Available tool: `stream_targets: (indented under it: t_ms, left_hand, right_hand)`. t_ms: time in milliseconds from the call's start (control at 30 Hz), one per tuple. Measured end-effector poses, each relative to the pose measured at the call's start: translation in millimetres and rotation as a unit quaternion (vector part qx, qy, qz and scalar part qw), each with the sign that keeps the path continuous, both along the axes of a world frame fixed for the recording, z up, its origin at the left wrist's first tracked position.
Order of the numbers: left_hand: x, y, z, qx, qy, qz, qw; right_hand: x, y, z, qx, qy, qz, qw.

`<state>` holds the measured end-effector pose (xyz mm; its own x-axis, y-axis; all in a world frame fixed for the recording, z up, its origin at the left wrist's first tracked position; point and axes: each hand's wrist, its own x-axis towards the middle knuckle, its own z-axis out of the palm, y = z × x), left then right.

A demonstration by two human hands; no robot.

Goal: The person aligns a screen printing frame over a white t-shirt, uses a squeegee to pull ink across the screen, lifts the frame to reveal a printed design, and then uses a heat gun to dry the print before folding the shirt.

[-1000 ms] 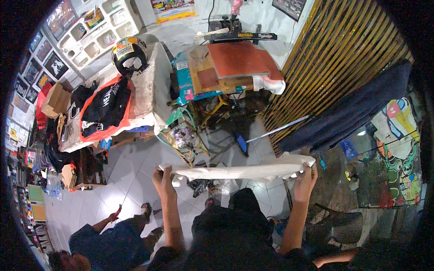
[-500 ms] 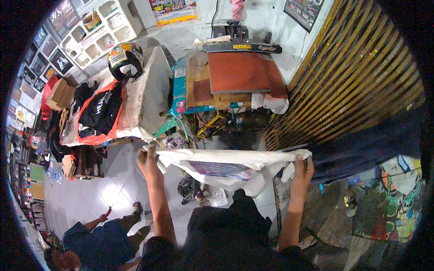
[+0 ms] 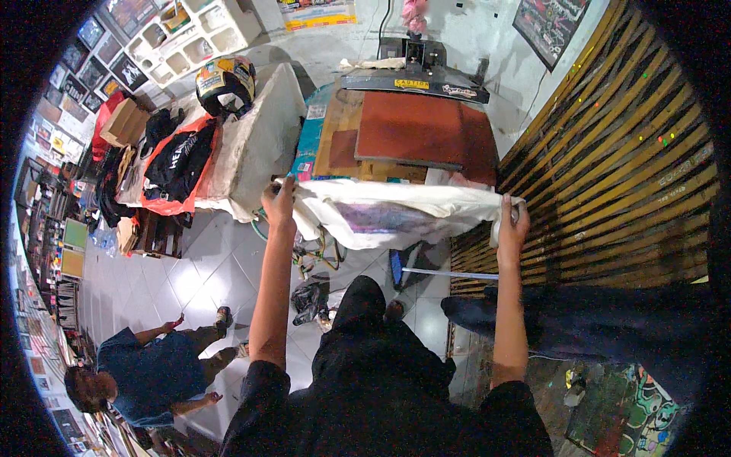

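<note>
A white T-shirt [image 3: 449, 204] is stretched sideways between my two hands, with a purple-blue printed patch [image 3: 377, 218] on its hanging front. My left hand [image 3: 280, 202] is closed on its left end, and my right hand [image 3: 512, 227] grips the right end. The cloth sags in folds between them, its lower part hanging loose. Just beyond it stands a heat press [image 3: 449, 90] with a dark upper part, behind a reddish-brown flat pad [image 3: 426, 129] on a cardboard-topped table. The shirt overlaps the table's near edge in view; whether it touches cannot be told.
To the left, a pale table [image 3: 259, 129] bears a helmet [image 3: 226, 85] and a black printed garment [image 3: 179, 160]. A slatted folding gate [image 3: 609, 160] runs along the right. Another person [image 3: 152, 373] walks at lower left. A black plastic bag [image 3: 308, 302] lies on the floor.
Both hands have moved forward and up with the shirt, closer to the heat press table. More of the printed front shows. The other person has shifted and is seen more fully.
</note>
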<state>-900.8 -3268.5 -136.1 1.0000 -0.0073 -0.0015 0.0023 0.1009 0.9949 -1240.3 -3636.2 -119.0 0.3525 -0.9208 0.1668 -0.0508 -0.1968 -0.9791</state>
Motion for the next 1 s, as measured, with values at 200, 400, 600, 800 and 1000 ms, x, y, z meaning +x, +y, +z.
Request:
stream_targets:
  t_ms: [200, 400, 600, 800, 1000]
  left_hand:
    - [29, -62, 10, -0.002, 0.047, -0.032, 0.998]
    - [54, -82, 3, -0.019, 0.058, -0.033, 0.998]
    - [74, -104, -6, -0.028, 0.089, -0.046, 0.995]
    - [107, -126, -29, -0.055, 0.124, -0.065, 0.989]
    - [153, -136, -50, -0.06, 0.144, -0.088, 0.984]
  right_hand:
    - [23, -71, -4, 0.021, 0.043, 0.028, 0.998]
    - [56, -89, -3, 0.072, 0.074, -0.023, 0.994]
    - [70, -116, -20, 0.048, 0.083, -0.023, 0.995]
    - [90, -142, -37, 0.088, 0.077, -0.023, 0.993]
    - [129, -155, -47, 0.119, 0.106, -0.016, 0.987]
